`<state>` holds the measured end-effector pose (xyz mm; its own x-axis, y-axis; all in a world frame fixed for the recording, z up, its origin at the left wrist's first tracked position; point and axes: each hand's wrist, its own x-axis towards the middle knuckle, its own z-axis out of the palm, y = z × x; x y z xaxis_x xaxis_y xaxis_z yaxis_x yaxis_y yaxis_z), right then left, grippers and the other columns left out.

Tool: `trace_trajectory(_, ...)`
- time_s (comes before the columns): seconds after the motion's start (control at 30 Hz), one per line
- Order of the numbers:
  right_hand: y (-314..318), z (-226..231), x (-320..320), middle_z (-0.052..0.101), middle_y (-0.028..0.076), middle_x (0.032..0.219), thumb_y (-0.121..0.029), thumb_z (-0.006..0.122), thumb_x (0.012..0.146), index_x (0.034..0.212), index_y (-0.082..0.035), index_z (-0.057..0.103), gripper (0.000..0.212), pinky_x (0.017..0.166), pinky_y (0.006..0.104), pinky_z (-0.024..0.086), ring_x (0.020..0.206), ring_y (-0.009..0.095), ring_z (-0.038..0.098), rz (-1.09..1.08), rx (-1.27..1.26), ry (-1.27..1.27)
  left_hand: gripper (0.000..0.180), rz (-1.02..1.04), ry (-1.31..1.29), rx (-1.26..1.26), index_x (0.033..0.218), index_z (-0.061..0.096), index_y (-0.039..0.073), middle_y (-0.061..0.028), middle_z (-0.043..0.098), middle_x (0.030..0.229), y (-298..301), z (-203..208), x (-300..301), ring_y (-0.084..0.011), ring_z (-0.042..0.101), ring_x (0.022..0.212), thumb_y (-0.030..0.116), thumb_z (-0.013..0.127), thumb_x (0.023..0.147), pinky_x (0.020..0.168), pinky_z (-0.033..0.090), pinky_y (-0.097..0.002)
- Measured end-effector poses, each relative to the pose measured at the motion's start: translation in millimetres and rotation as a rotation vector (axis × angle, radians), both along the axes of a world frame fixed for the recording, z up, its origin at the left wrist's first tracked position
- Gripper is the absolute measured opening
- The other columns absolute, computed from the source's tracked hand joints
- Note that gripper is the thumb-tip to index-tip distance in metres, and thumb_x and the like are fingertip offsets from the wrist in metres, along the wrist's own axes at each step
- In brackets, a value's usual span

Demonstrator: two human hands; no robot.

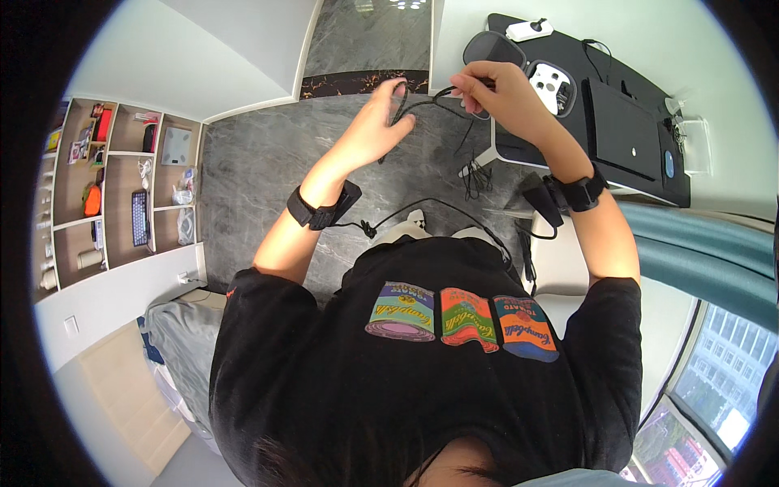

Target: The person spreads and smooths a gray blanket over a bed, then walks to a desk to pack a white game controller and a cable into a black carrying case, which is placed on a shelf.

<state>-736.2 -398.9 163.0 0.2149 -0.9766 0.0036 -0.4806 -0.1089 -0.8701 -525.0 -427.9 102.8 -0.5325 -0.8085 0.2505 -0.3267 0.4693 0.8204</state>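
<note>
A thin black cable [421, 104] stretches between my two hands, over the grey floor. My left hand [372, 128] has loops of it around the fingers, the thumb held apart from them. At the other side, my right hand [501, 91] pinches the cable between thumb and fingertips, close to the desk's corner. One thin length hangs down below the right hand. Both wrists wear black straps with dark box-shaped devices, and a separate black cord [438, 201] runs between them across my lap.
On the right, a black desk [531, 150] carries a closed black laptop [625, 134], a white game controller [550, 88] in an open case and a white power strip [529, 30]. Tangled cables [479, 180] lie by the desk leg. Shelves [122, 188] line the left wall.
</note>
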Motion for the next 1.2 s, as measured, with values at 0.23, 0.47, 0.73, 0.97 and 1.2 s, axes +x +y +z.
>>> trace_trajectory(0.23, 9, 39, -7, 0.058, 0.001, 0.062, -0.024, 0.06, 0.086, 0.081, -0.001, 0.062, 0.024, 0.053, 0.0191, 0.041, 0.056, 0.006, 0.052, -0.091, -0.082, -0.095, 0.019, -0.318, 0.081, 0.643, 0.078, 0.053, 0.001, 0.0012, 0.053, 0.072, 7, 20, -14, -0.0045, 0.041, 0.054, 0.015, 0.064, 0.081, 0.047, 0.035, -0.0204)
trace_trajectory(0.47, -4, 66, -2, 0.061, 0.003, 0.065, -0.022, 0.06, 0.085, 0.084, -0.002, 0.061, 0.02, 0.055, 0.0199, 0.044, 0.06, 0.007, 0.056, -0.022, -0.261, -0.181, 0.029, -0.384, 0.014, 0.21, 0.064, 0.048, 0.001, 0.0037, 0.036, 0.056, 5, 49, -26, -0.0057, 0.032, 0.055, 0.017, 0.069, 0.077, 0.048, 0.027, -0.0235)
trace_trajectory(0.73, -39, 30, 12, 0.046, -0.005, 0.068, -0.041, 0.053, 0.088, 0.079, -0.003, 0.06, 0.04, 0.057, 0.0189, 0.033, 0.065, 0.005, 0.04, -0.159, -0.138, -0.166, 0.022, -0.002, 0.71, -0.186, 0.088, 0.057, -0.004, -0.0084, 0.059, 0.091, -27, 77, -29, -0.0153, 0.054, 0.089, 0.016, 0.048, 0.088, 0.079, 0.044, -0.0308)
trace_trajectory(0.97, -46, -3, 34, 0.052, 0.0, 0.101, -0.038, 0.043, 0.093, 0.121, -0.006, 0.043, 0.043, 0.084, 0.026, 0.039, 0.092, 0.011, 0.048, 0.212, 0.037, -0.472, 0.045, -0.231, 0.9, 0.207, 0.101, 0.043, 0.001, -0.0136, 0.057, 0.096, -45, 89, -17, -0.0216, 0.061, 0.075, 0.043, 0.029, 0.095, 0.073, 0.052, -0.0402)
trace_trajectory(1.2, -48, -33, 53, 0.059, 0.005, 0.088, -0.019, 0.049, 0.091, 0.095, -0.003, 0.059, 0.02, 0.08, 0.0277, 0.042, 0.085, 0.013, 0.053, 0.465, -0.069, -0.127, 0.024, -0.278, 1.253, 0.481, 0.092, 0.04, 0.01, -0.0054, 0.047, 0.085, -47, 113, -20, -0.0103, 0.039, 0.047, 0.031, 0.031, 0.097, 0.045, 0.045, -0.028)
